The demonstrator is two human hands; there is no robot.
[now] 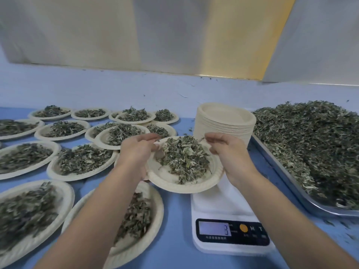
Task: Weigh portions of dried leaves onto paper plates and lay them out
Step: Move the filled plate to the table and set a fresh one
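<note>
I hold a paper plate (174, 188) with a heap of dried leaves (184, 156) between both hands, just above and left of the white scale (231, 206). My left hand (136, 152) grips the plate's left rim, fingers curled over the edge. At the right rim my right hand (229, 152) holds the plate with curled fingers. The plate tilts slightly toward me. The scale's display (214, 229) shows a 3, and its platform is bare.
A tall stack of empty paper plates (225, 121) stands behind the scale. A metal tray (287, 183) heaped with loose dried leaves (310, 144) fills the right side. Several filled plates (81, 162) cover the blue table (174, 230) on the left, some overlapping.
</note>
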